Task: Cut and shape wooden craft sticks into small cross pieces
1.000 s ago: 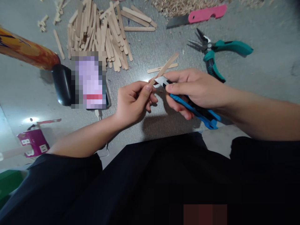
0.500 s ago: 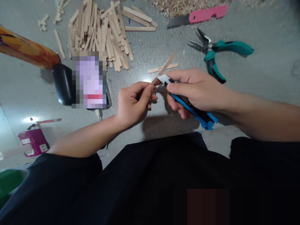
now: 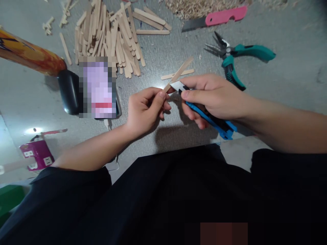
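Note:
Between the thumb and fingers of my left hand [image 3: 148,105] is the lower end of a wooden craft stick [image 3: 182,69], which slants up to the right. My right hand [image 3: 209,98] is wrapped round a blue and black utility knife [image 3: 209,117]. Its bare blade [image 3: 176,85] lies against the stick's edge, just above my left fingertips. Behind the held stick, a second craft stick [image 3: 166,77] lies flat on the grey table [image 3: 158,51], partly covered from view by the first.
A heap of craft sticks [image 3: 125,47] spreads at the back left, beside a blurred phone [image 3: 102,88], a black case [image 3: 67,92] and an orange can [image 3: 30,51]. Teal pliers [image 3: 228,51] lie open behind my right hand. Farther back are a pink-handled cutter [image 3: 226,16] and wood shavings [image 3: 189,7].
The blade has slid slightly down and left along the stick, towards my left fingertips. Both hands keep their hold and have barely moved.

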Demonstrator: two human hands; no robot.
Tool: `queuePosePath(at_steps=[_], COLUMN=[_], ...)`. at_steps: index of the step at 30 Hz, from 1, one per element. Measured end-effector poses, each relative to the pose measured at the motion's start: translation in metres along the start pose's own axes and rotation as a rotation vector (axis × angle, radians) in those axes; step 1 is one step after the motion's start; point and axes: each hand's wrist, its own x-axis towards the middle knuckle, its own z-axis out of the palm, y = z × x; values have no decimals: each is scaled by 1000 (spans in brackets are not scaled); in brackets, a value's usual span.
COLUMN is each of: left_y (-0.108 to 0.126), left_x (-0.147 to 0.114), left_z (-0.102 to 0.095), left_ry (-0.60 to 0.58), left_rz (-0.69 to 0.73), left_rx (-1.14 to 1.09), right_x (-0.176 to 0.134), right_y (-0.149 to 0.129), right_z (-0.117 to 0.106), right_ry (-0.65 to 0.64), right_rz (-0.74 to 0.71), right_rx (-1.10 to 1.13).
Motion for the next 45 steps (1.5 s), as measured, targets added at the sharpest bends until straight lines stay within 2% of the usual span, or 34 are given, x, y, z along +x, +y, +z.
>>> queuePosePath(at_steps=[8,14,24,45], left_y=[3,3,0,3], left_x=[-3,-6,-9,-9], left_z=[1,-1,-5,-5], left_ry=[29,25,59,-31], left_rz=[27,25,150,119], left_rx=[10,71,339,235], right_x=[1,2,2,6], right_y=[-1,2,7,8], right_z=[2,2,3,3], right_ry=[72,66,115,-2], right_rz=[-20,-28,-51,13], right_rx=[10,-53,-71,-5])
